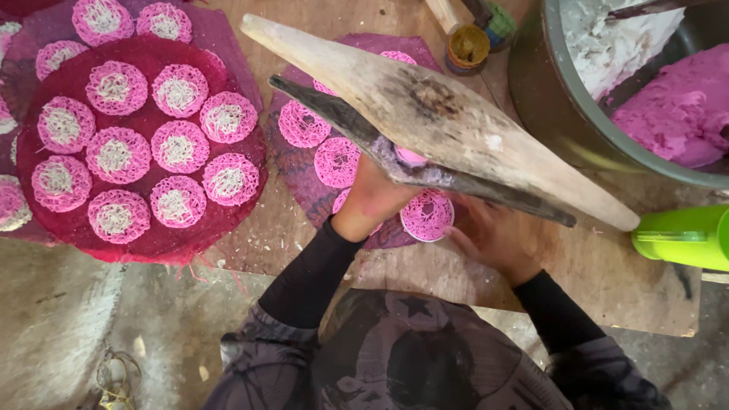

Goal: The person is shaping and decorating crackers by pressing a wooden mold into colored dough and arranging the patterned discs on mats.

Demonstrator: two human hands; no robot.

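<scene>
A large wooden press with two long arms, one pale and one dark, hangs slanted over a purple woven mat. Pink noodle rounds lie on that mat, and a fresh one sits right under the press. My left hand reaches up beneath the press and grips its underside, with the fingers hidden. My right hand lies on the wooden board, fingers spread, fingertips touching the mat's edge beside the fresh round.
At left, a round red woven mat carries several pink-and-white noodle rounds, with more mats behind it. A big metal bowl at top right holds pink dough and white dough. A green plastic container lies at right, with a small yellow-lidded pot at the back.
</scene>
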